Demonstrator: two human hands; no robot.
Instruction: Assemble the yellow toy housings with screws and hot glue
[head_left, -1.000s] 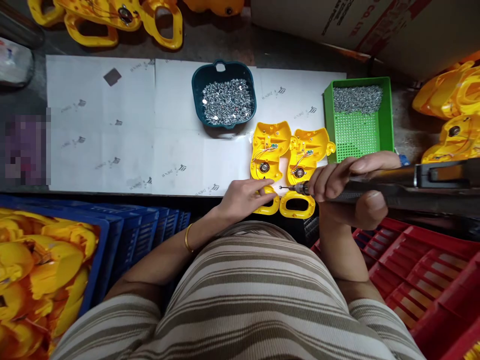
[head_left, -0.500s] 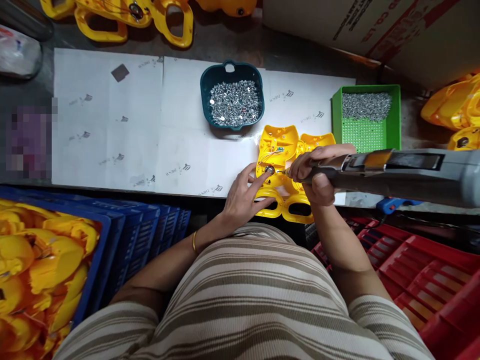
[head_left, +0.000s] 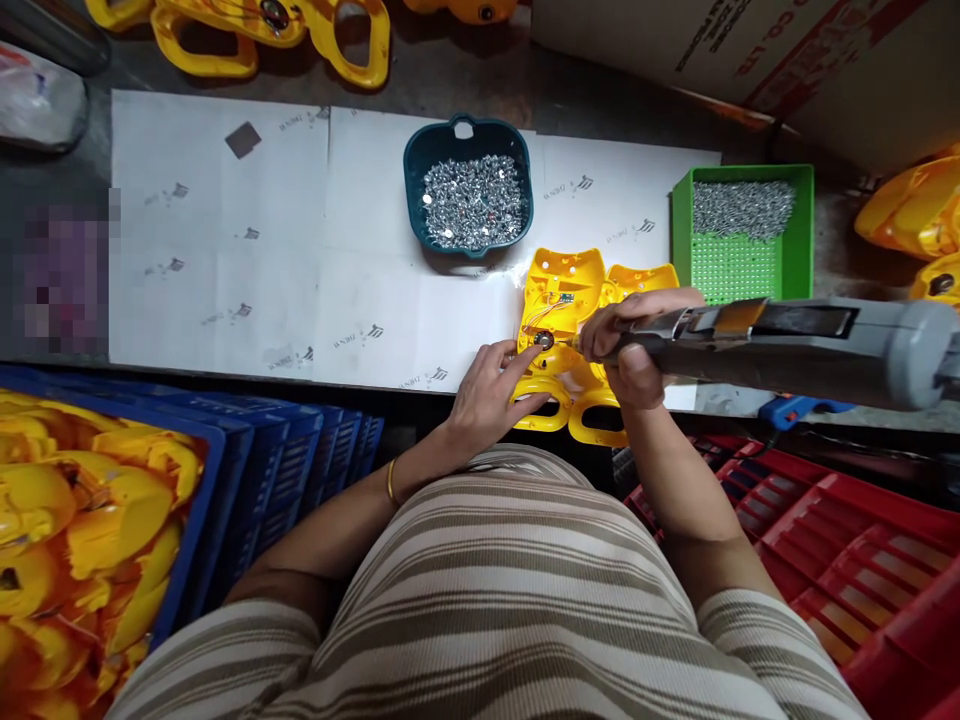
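Observation:
A grey electric screwdriver (head_left: pixel 810 355) lies nearly level in my right hand (head_left: pixel 630 345), its fingers wrapped round the front end. The tip points left into an opened yellow plastic shell (head_left: pixel 566 268), close to a round speaker (head_left: pixel 544 341). Thin wires and a small green circuit board (head_left: pixel 567 298) sit inside the same half. My left hand (head_left: pixel 484 400) grips that shell's left edge, with the index fingertip beside the speaker and the thumb over the loop handle (head_left: pixel 541 418). A second yellow half (head_left: pixel 641 275) lies alongside, partly covered by my right hand.
A dark green basket (head_left: pixel 412 190) of small metal parts stands behind the shell. To the right is a green tray (head_left: pixel 805 230) with screws. A blue crate (head_left: pixel 214 500) of yellow shells is at lower left, a red crate (head_left: pixel 862 530) at lower right. A blue tool (head_left: pixel 799 412) lies near the table edge.
The camera view has shifted slightly. Both hands keep almost the same position on the shell and the screwdriver; its tip stays beside the speaker.

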